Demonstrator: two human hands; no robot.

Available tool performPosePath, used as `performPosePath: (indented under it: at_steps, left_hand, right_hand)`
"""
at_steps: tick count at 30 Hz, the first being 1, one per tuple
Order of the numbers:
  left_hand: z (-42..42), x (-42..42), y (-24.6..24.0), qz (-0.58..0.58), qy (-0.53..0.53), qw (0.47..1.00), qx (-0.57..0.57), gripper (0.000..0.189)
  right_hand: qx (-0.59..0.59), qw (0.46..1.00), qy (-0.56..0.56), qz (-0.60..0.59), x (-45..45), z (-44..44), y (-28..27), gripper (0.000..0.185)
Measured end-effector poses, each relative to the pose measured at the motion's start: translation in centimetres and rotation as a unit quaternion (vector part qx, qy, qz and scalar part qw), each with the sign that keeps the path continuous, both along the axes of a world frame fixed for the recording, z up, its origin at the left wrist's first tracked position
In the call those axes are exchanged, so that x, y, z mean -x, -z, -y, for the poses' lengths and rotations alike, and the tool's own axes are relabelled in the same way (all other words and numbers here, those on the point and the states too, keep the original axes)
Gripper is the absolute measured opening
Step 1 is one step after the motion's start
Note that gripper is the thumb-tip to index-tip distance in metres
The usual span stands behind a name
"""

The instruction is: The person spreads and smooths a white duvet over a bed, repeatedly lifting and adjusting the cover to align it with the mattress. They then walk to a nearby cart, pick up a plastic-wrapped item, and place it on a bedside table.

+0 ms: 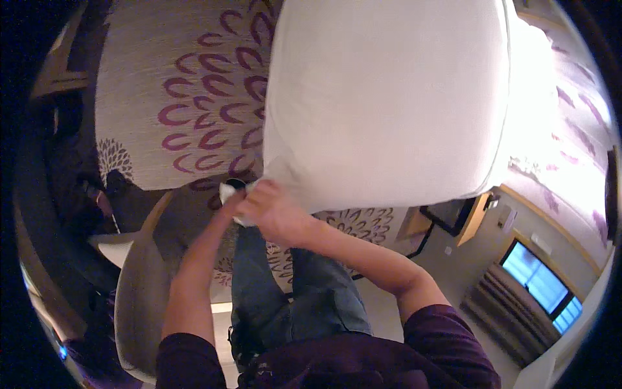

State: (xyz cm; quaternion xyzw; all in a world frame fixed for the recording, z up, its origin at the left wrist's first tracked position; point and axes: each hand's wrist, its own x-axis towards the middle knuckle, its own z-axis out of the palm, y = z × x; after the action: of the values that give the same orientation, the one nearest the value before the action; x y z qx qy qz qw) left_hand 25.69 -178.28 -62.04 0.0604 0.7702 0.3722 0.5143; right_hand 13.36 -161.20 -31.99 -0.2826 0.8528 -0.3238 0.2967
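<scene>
A big white fabric-covered cushion (388, 102) with piped edges fills the upper middle of the head view. Its near left corner is pinched and wrinkled, and my right hand (277, 214) is closed on the cloth there, slightly blurred. Close against it, my left hand (236, 200) also grips the corner cloth; its fingers are largely hidden behind the right hand. A loose white bit of fabric (226, 195) sticks out beside the left hand. A small dark item (236, 183) shows just above the hands, too little seen to name.
Beneath lies a pale rug (136, 87) with purple petal shapes. A grey upholstered seat (141, 301) with wooden trim stands close on my left. To the right are a wooden-edged piece of furniture (474, 219), a brown curtain (505, 311) and a window (534, 272).
</scene>
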Motion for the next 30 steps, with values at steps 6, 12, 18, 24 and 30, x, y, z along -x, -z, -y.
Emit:
performPosePath:
  at_steps: [6, 12, 18, 24, 30]
  left_hand:
    - [9.5, -14.3, -2.9, 0.002, -0.099, 0.972, 0.215, 0.029]
    - [9.8, -6.3, -8.5, -0.065, -0.333, 0.936, 0.092, 0.026]
    - [11.1, 6.1, -12.9, -0.068, -0.527, 0.844, -0.071, 0.011]
    - [14.8, 16.3, -13.8, -0.029, -0.504, 0.860, -0.076, 0.012]
    - [15.5, 30.3, -15.5, 0.040, -0.369, 0.928, 0.027, 0.022]
  right_hand:
    - [-0.284, 0.924, 0.052, -0.250, 5.4, -0.4, 2.0, 0.056]
    - [-0.344, 0.904, -0.202, 0.152, 0.3, -1.3, 15.3, 0.037]
    - [-0.166, 0.967, -0.042, 0.188, 6.9, 2.2, 15.3, 0.036]
    - [-0.363, 0.903, 0.081, -0.214, 23.7, 1.6, 5.2, 0.050]
    - [-0.343, 0.916, -0.093, 0.185, 32.6, -4.6, 11.6, 0.045]
